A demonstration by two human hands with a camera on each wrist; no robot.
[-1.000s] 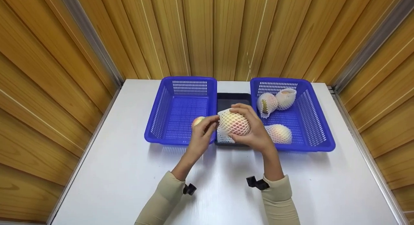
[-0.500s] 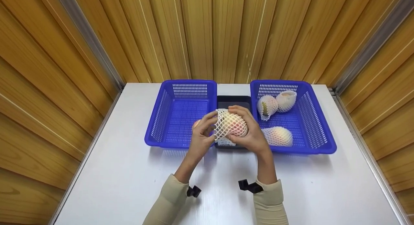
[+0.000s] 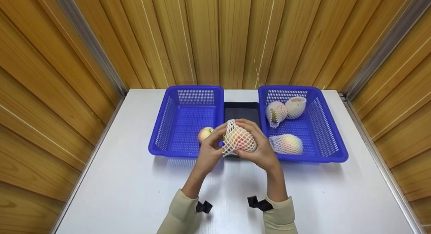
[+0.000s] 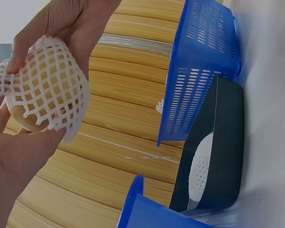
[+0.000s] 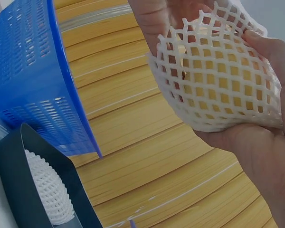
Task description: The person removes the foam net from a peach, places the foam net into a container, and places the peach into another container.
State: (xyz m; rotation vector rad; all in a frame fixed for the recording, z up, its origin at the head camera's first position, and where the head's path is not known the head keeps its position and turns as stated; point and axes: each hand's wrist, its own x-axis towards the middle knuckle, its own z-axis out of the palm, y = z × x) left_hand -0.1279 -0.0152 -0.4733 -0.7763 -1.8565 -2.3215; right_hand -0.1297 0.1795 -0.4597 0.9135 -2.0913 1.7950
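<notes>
Both hands hold an apple [image 4: 20, 111] in a white foam net [image 3: 232, 136] above the black tray. My right hand [image 3: 264, 155] grips the netted apple from the right, fingers over the top and thumb below. On the other side, my left hand [image 3: 208, 156] holds the net's loose edge between thumb and fingers, close to the fruit. In the left wrist view, part of the apple shows bare below the mesh. The right wrist view shows the net's jagged open edge standing off the fruit, with the left hand at its opening.
A bare apple [image 3: 204, 133] lies in the left blue basket [image 3: 161, 126], beside the left fingers. White foam nets [image 5: 47, 187] lie in the black tray [image 3: 241, 105] between the baskets. Several netted fruits [image 3: 288, 143] are in the right blue basket [image 3: 331, 133]. Wood-look panels [image 3: 235, 35] enclose the white table [image 3: 114, 180].
The left fingers have gone from pinching the net's tip to spreading its edge. The net and apple have turned and come slightly lower and nearer. The bare apple shows more now.
</notes>
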